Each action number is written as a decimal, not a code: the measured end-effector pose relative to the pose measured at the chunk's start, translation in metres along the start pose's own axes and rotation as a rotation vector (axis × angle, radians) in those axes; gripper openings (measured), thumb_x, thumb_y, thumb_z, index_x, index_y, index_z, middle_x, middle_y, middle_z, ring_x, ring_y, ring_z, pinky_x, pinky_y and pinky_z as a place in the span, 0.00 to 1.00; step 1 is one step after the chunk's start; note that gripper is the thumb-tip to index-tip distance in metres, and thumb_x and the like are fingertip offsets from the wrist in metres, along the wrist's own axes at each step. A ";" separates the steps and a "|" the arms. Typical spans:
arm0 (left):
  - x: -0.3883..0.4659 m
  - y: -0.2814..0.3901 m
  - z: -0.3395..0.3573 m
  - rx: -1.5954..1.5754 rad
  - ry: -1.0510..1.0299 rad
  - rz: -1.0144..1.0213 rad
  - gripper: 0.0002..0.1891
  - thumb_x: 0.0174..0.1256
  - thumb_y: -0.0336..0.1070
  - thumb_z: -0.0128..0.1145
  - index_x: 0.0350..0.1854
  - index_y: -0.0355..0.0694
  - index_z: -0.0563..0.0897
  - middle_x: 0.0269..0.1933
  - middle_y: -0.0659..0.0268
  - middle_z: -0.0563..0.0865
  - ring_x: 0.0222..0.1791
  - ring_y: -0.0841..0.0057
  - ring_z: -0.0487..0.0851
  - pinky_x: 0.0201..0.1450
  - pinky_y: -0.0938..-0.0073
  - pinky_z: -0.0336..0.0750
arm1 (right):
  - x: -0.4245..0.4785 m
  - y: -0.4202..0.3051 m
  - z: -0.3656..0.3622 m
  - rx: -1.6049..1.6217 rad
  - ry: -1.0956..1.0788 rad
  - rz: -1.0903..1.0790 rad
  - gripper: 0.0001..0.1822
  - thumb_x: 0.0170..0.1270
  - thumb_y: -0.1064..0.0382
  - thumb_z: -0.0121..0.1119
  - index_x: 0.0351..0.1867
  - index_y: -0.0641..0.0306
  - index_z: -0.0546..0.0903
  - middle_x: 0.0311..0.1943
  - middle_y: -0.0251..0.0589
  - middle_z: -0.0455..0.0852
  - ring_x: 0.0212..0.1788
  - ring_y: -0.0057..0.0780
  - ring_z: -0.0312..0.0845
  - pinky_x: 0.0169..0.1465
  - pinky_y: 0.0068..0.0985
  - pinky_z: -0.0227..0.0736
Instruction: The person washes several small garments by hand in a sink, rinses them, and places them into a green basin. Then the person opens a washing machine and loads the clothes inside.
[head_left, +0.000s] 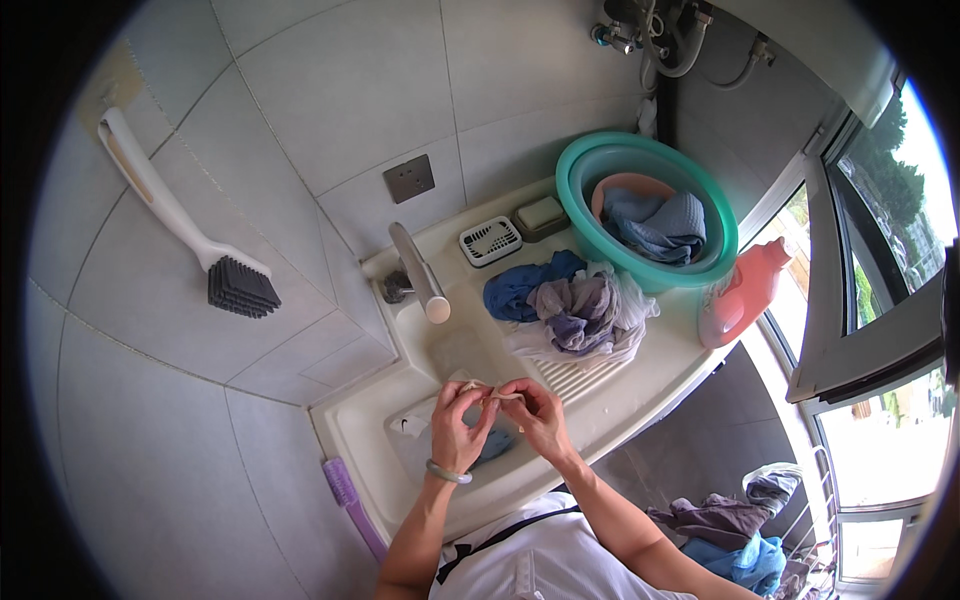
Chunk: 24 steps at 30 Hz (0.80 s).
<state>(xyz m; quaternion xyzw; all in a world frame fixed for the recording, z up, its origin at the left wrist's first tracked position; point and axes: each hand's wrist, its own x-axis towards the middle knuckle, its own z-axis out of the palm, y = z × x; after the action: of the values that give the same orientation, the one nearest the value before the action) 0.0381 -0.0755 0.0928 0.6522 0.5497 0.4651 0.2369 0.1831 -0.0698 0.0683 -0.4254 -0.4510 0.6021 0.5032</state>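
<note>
Above the laundry sink basin (395, 450), my left hand (459, 427) and my right hand (536, 416) are close together, pinching a small pale cloth (501, 396) between their fingertips. A bangle circles my left wrist. Below the hands, a white cloth (409, 427) with a small black mark and some blue fabric (493, 445) lie in the basin; the hands partly hide what is in there. The metal faucet (421, 277) stands beyond them. A heap of wet clothes, with blue (517, 291), greyish purple (577, 311) and white pieces, rests by the ribbed washboard (577, 379).
Green basins (646, 281) holding a blue-grey cloth (660, 225) stand at the back right, beside a pink detergent bottle (742, 292). Behind the heap are a white soap dish (490, 241) and soap (540, 214). A brush (172, 210) hangs left; a purple brush (352, 502) lies at the sink's left edge.
</note>
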 end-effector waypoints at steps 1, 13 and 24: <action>0.001 0.002 -0.001 -0.001 -0.009 0.015 0.09 0.53 0.29 0.65 0.37 0.36 0.83 0.38 0.62 0.79 0.37 0.67 0.80 0.40 0.70 0.75 | 0.000 0.001 0.000 0.007 0.002 -0.015 0.07 0.65 0.71 0.55 0.43 0.71 0.77 0.36 0.32 0.82 0.37 0.13 0.75 0.41 0.14 0.70; -0.007 -0.003 0.002 -0.142 0.070 -0.077 0.06 0.55 0.24 0.61 0.35 0.35 0.85 0.35 0.60 0.81 0.33 0.69 0.82 0.36 0.74 0.76 | -0.004 -0.003 0.003 0.002 0.045 0.023 0.10 0.64 0.66 0.56 0.44 0.68 0.78 0.37 0.33 0.81 0.37 0.14 0.73 0.38 0.15 0.69; -0.006 0.003 0.000 0.229 0.030 0.225 0.10 0.51 0.28 0.63 0.38 0.37 0.84 0.37 0.62 0.79 0.37 0.65 0.79 0.41 0.68 0.74 | -0.013 -0.022 0.007 -0.560 0.053 -0.365 0.09 0.56 0.75 0.60 0.39 0.72 0.81 0.32 0.44 0.79 0.31 0.33 0.77 0.34 0.24 0.71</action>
<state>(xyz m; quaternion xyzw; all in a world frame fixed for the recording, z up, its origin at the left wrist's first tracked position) 0.0405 -0.0824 0.0932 0.7254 0.5262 0.4326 0.0993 0.1835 -0.0820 0.0922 -0.4746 -0.6547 0.3432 0.4778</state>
